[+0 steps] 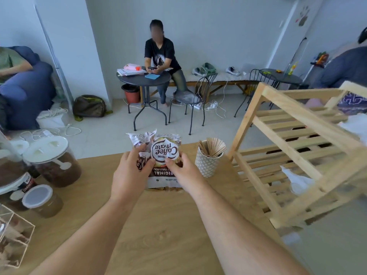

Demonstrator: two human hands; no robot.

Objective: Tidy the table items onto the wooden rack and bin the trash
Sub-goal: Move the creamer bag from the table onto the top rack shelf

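Observation:
A brown and white Coffee mate bag (161, 155) stands on the wooden table (158, 225) near its far edge. My left hand (129, 175) grips its left side and my right hand (184, 175) grips its right side. Right of the bag stands a patterned cup (207, 165) full of wooden stir sticks. The wooden rack (288, 147) stands to the right of the table, its slatted shelves mostly bare, with white crumpled paper (297, 181) on a lower shelf.
Lidded jars of brown powder (53, 161) and a smaller jar (41, 201) crowd the table's left side, with a wire-frame box (14, 239) at the near left. Beyond, a person sits at a round black table (144, 79), with chairs and cables on the floor.

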